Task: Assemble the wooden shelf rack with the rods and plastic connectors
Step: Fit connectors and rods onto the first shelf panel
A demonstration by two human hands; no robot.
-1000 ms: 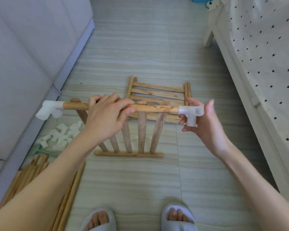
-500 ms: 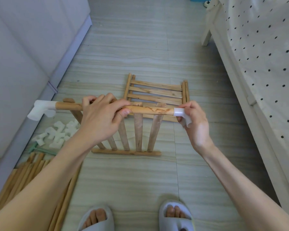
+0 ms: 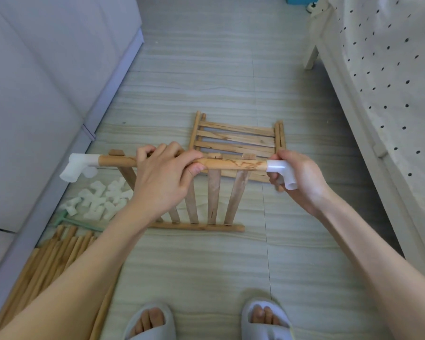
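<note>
I hold a wooden rod (image 3: 233,165) level in front of me, above the floor. My left hand (image 3: 163,176) grips its middle. A white plastic connector (image 3: 75,166) caps its left end. My right hand (image 3: 298,179) grips a second white connector (image 3: 282,171) that sits on the rod's right end, one socket pointing down toward me. Beneath the rod a slatted wooden shelf panel (image 3: 211,207) lies flat on the floor, and another slatted panel (image 3: 238,141) lies just beyond it.
A heap of white connectors (image 3: 101,200) lies on the floor at the left, with a green tool (image 3: 66,219) beside it. A bundle of wooden rods (image 3: 47,261) rests along the cabinet base. A dotted bed (image 3: 390,82) bounds the right; my slippered feet (image 3: 206,322) stand below.
My right hand closed around the right connector and turned it on the rod's end; its free socket now points down toward me. The left hand kept its hold.
</note>
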